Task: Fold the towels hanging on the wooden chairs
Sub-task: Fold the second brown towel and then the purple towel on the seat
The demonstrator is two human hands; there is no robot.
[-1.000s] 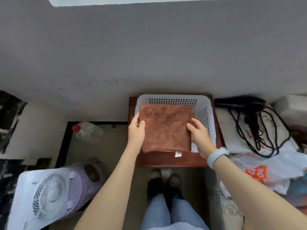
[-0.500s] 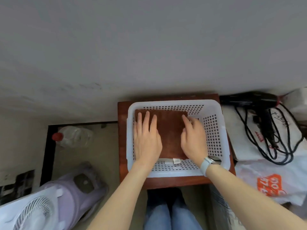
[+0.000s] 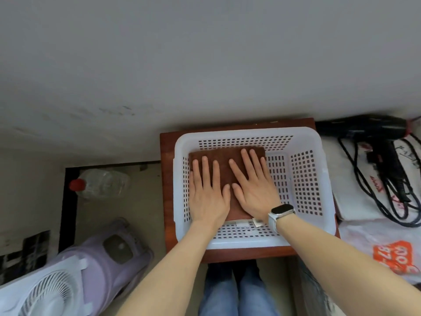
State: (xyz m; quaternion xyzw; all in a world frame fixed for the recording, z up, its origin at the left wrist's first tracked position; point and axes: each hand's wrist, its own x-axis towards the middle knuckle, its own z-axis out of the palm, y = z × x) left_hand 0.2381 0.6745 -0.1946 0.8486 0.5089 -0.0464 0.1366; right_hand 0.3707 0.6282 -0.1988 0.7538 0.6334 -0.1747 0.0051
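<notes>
A folded brown towel (image 3: 224, 156) lies flat on the left side of the bottom of a white perforated basket (image 3: 305, 179). The basket stands on a reddish wooden surface (image 3: 167, 201) against the wall. My left hand (image 3: 208, 195) presses flat on the towel's left half, fingers straight. My right hand (image 3: 252, 188), with a white watch on its wrist, presses flat on the towel's right half. A small white label sticks out from the towel's near edge. Most of the towel is hidden under my hands.
A black hair dryer (image 3: 364, 128) with its tangled cord lies on white bags to the right. An orange-printed plastic bag (image 3: 391, 254) sits at the near right. On the floor at left are a clear bottle with a red cap (image 3: 100, 183), a purple stool (image 3: 109, 256) and a white fan (image 3: 45, 293).
I lowered the folded towel from above the basket onto its bottom. Both hands went from holding its side edges to lying flat on top, and my right hand slid further onto it.
</notes>
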